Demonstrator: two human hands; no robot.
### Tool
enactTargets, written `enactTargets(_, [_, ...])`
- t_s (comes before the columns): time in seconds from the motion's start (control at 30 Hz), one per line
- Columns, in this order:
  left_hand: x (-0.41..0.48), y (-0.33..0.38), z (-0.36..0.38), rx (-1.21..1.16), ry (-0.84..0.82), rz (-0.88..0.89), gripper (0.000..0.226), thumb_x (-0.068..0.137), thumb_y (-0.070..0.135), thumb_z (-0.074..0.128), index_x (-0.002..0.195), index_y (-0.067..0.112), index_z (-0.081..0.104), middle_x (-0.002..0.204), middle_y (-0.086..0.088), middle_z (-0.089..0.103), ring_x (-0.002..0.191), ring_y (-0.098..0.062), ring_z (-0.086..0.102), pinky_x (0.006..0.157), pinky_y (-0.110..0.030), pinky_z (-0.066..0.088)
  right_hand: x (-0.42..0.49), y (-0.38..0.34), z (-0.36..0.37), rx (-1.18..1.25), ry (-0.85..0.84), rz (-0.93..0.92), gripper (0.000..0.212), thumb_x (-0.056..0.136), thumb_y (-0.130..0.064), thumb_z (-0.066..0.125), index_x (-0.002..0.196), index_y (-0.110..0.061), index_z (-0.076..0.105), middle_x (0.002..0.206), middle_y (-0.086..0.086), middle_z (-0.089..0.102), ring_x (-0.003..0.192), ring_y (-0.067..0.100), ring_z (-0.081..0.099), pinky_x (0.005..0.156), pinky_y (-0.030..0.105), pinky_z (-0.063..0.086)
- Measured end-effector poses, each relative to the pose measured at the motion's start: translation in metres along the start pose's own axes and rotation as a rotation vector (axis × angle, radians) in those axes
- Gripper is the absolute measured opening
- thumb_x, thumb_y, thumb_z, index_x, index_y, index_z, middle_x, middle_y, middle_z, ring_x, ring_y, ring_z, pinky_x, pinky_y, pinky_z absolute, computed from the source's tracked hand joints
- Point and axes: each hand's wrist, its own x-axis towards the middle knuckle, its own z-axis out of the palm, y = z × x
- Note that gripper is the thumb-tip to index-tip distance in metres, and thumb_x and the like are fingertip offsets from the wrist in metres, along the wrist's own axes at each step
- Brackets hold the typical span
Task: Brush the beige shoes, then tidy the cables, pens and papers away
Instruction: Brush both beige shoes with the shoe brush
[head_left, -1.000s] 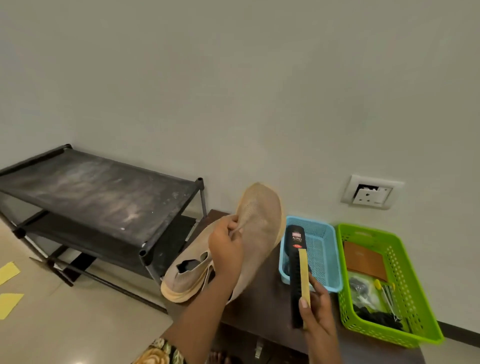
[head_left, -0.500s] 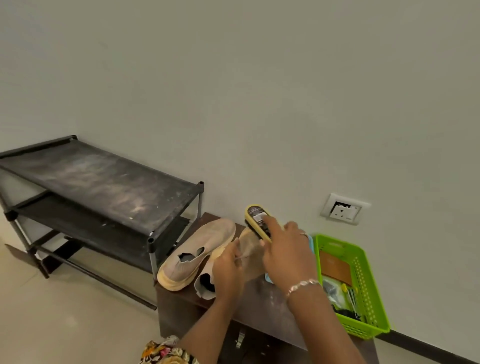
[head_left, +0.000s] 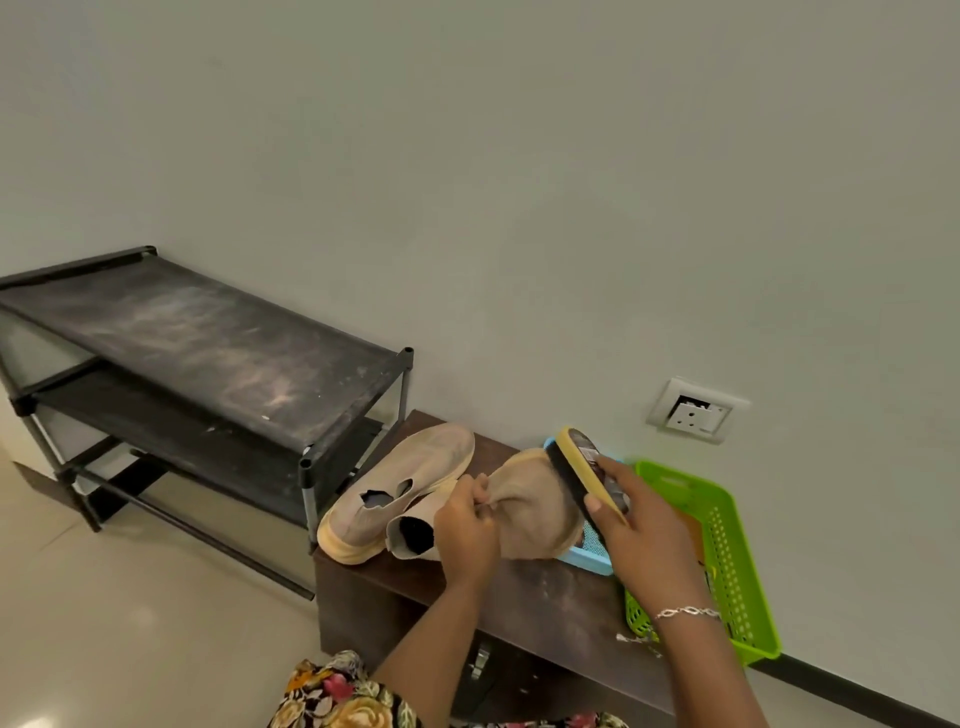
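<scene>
My left hand (head_left: 465, 525) pinches the upper of the beige shoe (head_left: 530, 509) over the middle of the bench top (head_left: 545, 597), its long axis running left to right, toe toward my right hand (head_left: 641, 535), which grips the brush (head_left: 584, 462) against that toe.

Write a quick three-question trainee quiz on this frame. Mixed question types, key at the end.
1. True or false: the right hand holds the brush against the shoe that the left hand grips.
2. Multiple choice: where does the other shoe lie? A, on a chair; B, on the cabinet; C, in a drawer.
3. Short answer: what colour is the basket at the cabinet's right end?

Key: 1 true; 2 B; 3 green.
</scene>
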Motion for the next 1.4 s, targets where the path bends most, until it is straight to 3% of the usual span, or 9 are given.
enactTargets(0.17, [0.014,-0.008,-0.006,0.230,-0.194,0.148,0.042,0.088,-0.002,0.053,0.127,0.011,0.054,0.117,-0.004,0.061,0.126,-0.024,0.045,0.100,-0.029,0.040,0.013,-0.005,0.027,-0.053,0.105,-0.079,0.048,0.092,-0.026,0.051,0.138,-0.032,0.038,0.113,0.008,0.049,0.101,0.029,0.056,0.087,0.032,0.040])
enactTargets(0.33, [0.028,-0.002,-0.017,0.043,0.013,0.066,0.023,0.084,-0.007,0.053,0.071,0.011,0.047,0.083,-0.007,0.060,0.075,-0.006,0.052,0.070,-0.033,0.048,0.010,0.013,0.049,0.367,0.143,-0.109,0.048,0.088,-0.031,0.055,0.135,-0.028,0.043,0.117,0.003,0.053,0.105,0.022,0.053,0.092,0.034,0.044])
enactTargets(0.47, [0.036,-0.001,-0.019,0.045,0.015,0.015,0.012,0.088,-0.004,0.052,0.078,0.003,0.050,0.082,0.001,0.056,0.073,0.001,0.049,0.060,-0.007,0.038,-0.006,0.040,0.083,0.481,0.169,-0.094,0.046,0.084,-0.040,0.048,0.129,-0.041,0.036,0.128,-0.010,0.046,0.119,0.004,0.045,0.102,0.031,0.039])
enactTargets(0.63, [0.046,-0.004,-0.028,0.058,0.051,0.019,0.005,0.088,-0.003,0.051,0.085,0.001,0.052,0.082,-0.003,0.054,0.079,-0.014,0.051,0.059,-0.008,0.034,-0.019,0.064,0.104,0.453,0.221,-0.026,0.048,0.089,-0.019,0.056,0.117,-0.055,0.040,0.130,-0.010,0.046,0.127,0.016,0.043,0.095,0.016,0.035])
enactTargets(0.73, [0.043,-0.004,-0.028,0.072,0.051,0.031,0.010,0.087,-0.003,0.052,0.080,0.004,0.050,0.078,-0.005,0.055,0.074,-0.016,0.051,0.057,-0.011,0.034,-0.005,0.028,0.091,0.486,0.340,-0.204,0.046,0.086,-0.042,0.044,0.131,-0.048,0.037,0.126,-0.022,0.043,0.120,-0.005,0.040,0.098,0.008,0.032])
enactTargets(0.83, [0.041,-0.002,-0.029,0.053,0.065,0.013,0.012,0.087,-0.002,0.054,0.079,0.007,0.050,0.073,-0.001,0.053,0.070,-0.013,0.049,0.054,-0.011,0.033,0.006,0.005,0.094,0.356,0.352,-0.322,0.048,0.089,-0.039,0.041,0.135,-0.027,0.040,0.116,-0.007,0.046,0.104,-0.004,0.040,0.091,-0.002,0.027])
enactTargets(1.1, [0.046,-0.004,-0.046,-0.009,0.075,-0.023,0.038,0.087,-0.001,0.056,0.063,0.021,0.036,0.065,0.006,0.043,0.064,-0.010,0.042,0.058,-0.016,0.034,-0.032,0.058,0.137,0.293,0.018,0.145,0.052,0.091,-0.014,0.054,0.138,-0.027,0.036,0.130,0.011,0.044,0.114,0.020,0.046,0.093,0.030,0.036])
enactTargets(1.27, [0.046,-0.002,-0.041,0.004,0.080,-0.025,0.038,0.087,-0.001,0.056,0.064,0.023,0.037,0.067,0.004,0.046,0.069,-0.014,0.047,0.057,-0.015,0.034,-0.022,0.025,0.127,0.405,0.364,-0.082,0.045,0.091,-0.013,0.054,0.135,-0.014,0.042,0.123,-0.003,0.044,0.108,-0.004,0.036,0.085,0.015,0.034])
enactTargets(1.4, [0.049,0.002,-0.042,0.038,0.101,-0.046,0.037,0.088,0.002,0.057,0.064,0.023,0.037,0.070,0.000,0.048,0.072,-0.015,0.048,0.056,-0.018,0.032,-0.019,0.030,0.143,0.347,0.252,-0.043,0.046,0.090,-0.014,0.055,0.134,-0.019,0.041,0.125,0.000,0.046,0.109,0.001,0.038,0.086,0.020,0.035])
